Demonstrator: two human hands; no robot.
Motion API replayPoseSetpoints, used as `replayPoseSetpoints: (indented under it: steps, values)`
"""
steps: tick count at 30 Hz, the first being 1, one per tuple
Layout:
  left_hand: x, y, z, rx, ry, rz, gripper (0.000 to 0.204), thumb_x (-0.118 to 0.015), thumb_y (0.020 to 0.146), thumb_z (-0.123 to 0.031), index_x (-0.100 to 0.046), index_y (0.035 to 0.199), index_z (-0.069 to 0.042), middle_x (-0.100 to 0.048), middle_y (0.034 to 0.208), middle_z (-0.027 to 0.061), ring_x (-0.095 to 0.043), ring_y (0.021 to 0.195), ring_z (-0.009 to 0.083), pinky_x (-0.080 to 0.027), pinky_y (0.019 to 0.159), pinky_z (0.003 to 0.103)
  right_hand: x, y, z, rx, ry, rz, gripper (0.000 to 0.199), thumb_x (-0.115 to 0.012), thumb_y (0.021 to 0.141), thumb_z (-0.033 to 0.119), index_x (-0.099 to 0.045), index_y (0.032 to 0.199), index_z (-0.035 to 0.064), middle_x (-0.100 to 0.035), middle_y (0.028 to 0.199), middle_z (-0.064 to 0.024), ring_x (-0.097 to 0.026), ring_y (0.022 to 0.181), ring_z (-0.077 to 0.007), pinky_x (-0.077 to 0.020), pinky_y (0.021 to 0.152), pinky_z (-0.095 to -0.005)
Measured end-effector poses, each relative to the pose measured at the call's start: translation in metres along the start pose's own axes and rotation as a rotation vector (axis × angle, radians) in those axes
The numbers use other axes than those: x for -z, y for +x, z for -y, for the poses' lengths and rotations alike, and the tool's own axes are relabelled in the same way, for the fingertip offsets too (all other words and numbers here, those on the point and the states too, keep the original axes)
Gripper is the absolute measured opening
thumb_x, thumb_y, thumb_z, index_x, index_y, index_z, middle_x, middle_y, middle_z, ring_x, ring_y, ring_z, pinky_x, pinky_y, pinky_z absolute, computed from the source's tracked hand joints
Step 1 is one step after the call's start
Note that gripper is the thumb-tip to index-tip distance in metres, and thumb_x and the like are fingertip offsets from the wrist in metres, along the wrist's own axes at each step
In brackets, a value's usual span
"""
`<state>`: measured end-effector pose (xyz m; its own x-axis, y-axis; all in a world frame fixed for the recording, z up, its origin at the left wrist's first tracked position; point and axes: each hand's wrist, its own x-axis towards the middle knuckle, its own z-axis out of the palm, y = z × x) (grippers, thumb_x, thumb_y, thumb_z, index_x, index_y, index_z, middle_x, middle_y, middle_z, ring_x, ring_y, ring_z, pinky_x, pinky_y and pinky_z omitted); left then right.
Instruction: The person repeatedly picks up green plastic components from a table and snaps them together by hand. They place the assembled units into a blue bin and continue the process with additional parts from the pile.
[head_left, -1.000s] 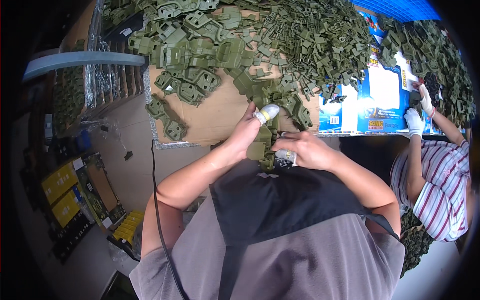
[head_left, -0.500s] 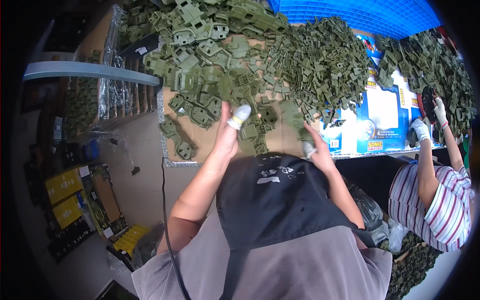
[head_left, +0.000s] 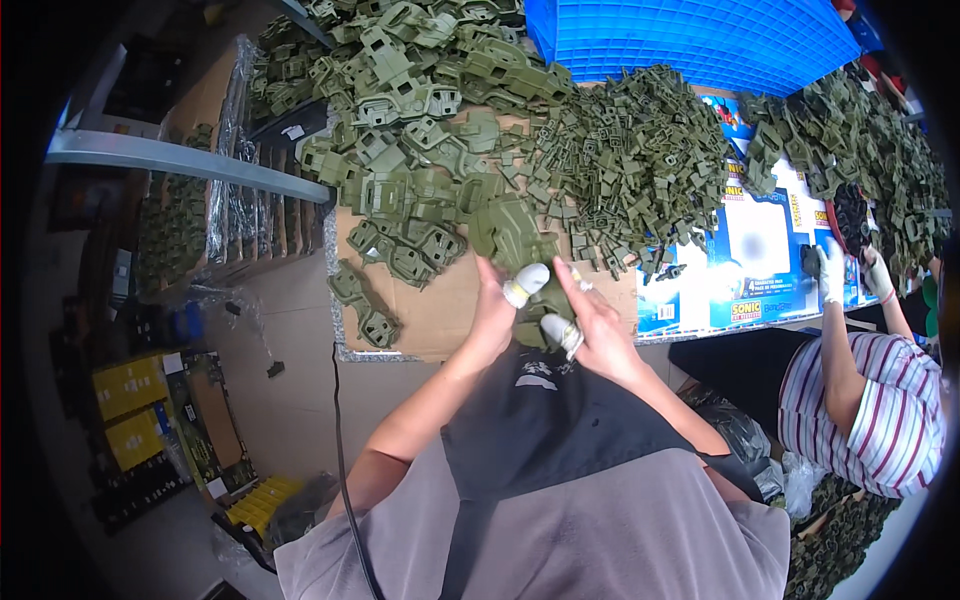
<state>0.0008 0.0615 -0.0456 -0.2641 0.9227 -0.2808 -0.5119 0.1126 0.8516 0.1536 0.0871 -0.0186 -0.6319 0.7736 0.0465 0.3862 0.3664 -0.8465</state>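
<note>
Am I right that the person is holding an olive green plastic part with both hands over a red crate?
Not quite: the head view shows both the left hand and right hand on the green part over brown cardboard; the crate is blue, farther back.

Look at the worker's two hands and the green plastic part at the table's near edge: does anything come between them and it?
No. Both the left hand and right hand already touch the green part; nothing visible lies between.

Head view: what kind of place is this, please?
Probably a small workshop or factory assembly bench. Heaps of identical olive-green plastic parts cover the cardboard-topped table, a blue crate stands behind them, and a co-worker's gloved hand handles similar parts alongside. The person's left hand and right hand hold one green piece.
</note>
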Motion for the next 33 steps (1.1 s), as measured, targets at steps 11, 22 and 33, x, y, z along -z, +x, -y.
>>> replayPoseSetpoints:
  steps: [11, 22, 33]
  values:
    - [0.010, -0.012, -0.004, -0.101, -0.058, -0.106, 0.081, -0.071, 0.075, -0.014, -0.017, 0.135, -0.007, -0.039, 0.127, 0.0153, -0.046, 0.111, 0.0206, -0.040, 0.093, 0.034, -0.003, -0.011, -0.042, -0.616, 1.246, 0.284, 0.065, -0.063, 0.082, 0.015, -0.031, 0.139, 0.0141, -0.046, 0.114, -0.0068, -0.051, 0.097, -0.0165, -0.0420, 0.085, -0.0265]
    - [-0.003, -0.012, -0.046, -0.158, 1.489, 0.871, 0.070, -0.060, 0.080, -0.026, -0.025, 0.139, -0.011, -0.051, 0.121, 0.0201, -0.049, 0.112, 0.0330, -0.025, 0.105, 0.047, 0.050, -0.006, -0.012, 0.001, -0.129, 0.453, 0.058, -0.058, 0.074, 0.008, -0.039, 0.129, -0.0027, -0.055, 0.110, -0.0250, -0.053, 0.102, -0.0385, -0.0410, 0.093, -0.0395]
    - [0.020, -0.025, -0.024, -0.065, 1.335, 0.785, 0.067, -0.062, 0.072, -0.013, -0.038, 0.134, -0.016, -0.059, 0.110, 0.0156, -0.051, 0.109, 0.0335, -0.020, 0.108, 0.044, 0.011, -0.024, -0.031, -0.181, 0.058, 0.400, 0.049, -0.058, 0.074, 0.011, -0.049, 0.121, -0.0031, -0.054, 0.114, -0.0250, -0.050, 0.110, -0.0370, -0.0390, 0.095, -0.0391]
